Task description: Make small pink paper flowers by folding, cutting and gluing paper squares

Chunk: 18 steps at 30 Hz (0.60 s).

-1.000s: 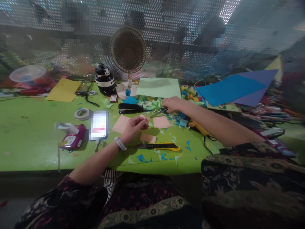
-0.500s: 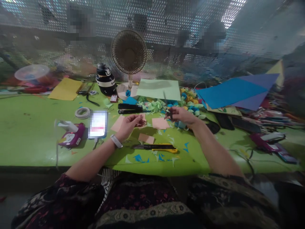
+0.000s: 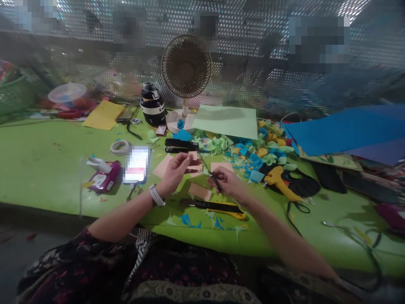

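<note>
Pinched in the fingers of my left hand (image 3: 174, 172) is a small piece of pale pink paper (image 3: 193, 156). My right hand (image 3: 230, 181) is closed around dark-handled scissors (image 3: 215, 181), whose blades point up and left, close to the pink piece. Whether they touch it I cannot tell. Larger pink paper (image 3: 162, 166) lies beside my left hand, and another pink sheet (image 3: 222, 166) is partly behind my right. A pink rectangle (image 3: 200, 191) rests below both hands. Nearer me lies a yellow and black box cutter (image 3: 218, 205), among blue and green paper scraps (image 3: 186, 220).
Behind my hands stand a black stapler (image 3: 181, 145), a flask (image 3: 152, 105) and a fan (image 3: 186, 67). Paper petals (image 3: 221, 144) are heaped toward the right, near a yellow glue gun (image 3: 281, 184). A phone (image 3: 136, 165), tape roll (image 3: 120, 147) and purple device (image 3: 104, 176) lie left.
My right hand has moved left and toward me, bringing the scissors near my left hand; the blades now tilt leftward. The camera view has shifted, uncovering the glue gun.
</note>
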Tool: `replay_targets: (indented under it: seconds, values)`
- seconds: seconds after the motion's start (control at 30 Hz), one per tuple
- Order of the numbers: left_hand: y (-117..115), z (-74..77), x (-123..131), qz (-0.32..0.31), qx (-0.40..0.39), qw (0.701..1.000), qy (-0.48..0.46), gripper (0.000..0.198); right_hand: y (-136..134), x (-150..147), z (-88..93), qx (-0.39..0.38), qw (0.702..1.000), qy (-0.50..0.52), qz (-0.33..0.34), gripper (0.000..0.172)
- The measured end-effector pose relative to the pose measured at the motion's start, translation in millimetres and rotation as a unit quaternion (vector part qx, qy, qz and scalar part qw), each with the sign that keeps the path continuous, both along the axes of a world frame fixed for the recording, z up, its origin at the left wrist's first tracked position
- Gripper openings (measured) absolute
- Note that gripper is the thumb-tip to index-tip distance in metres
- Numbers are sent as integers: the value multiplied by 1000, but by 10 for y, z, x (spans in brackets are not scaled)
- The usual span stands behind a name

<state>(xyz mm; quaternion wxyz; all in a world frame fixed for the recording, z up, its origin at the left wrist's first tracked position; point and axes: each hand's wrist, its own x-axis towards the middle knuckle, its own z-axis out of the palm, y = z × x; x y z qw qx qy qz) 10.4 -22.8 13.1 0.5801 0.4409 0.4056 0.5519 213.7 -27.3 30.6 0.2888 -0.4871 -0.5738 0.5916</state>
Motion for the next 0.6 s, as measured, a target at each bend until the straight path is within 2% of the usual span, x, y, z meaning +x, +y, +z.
replay_targets:
  seconds: [0.2,0.43,0.6]
  values:
    - [-56,-6,47,-7,5,1000,-22,43,-71,-77,-66,17,1000,-16,17,55]
    - [-91,8,57,-37,6,999,-27,43,-49,-51,16,1,1000,-6,28,59]
    - [-82,2,45,-65,8,998,-25,42,-6,-36,-47,-7,999,1,45,59]
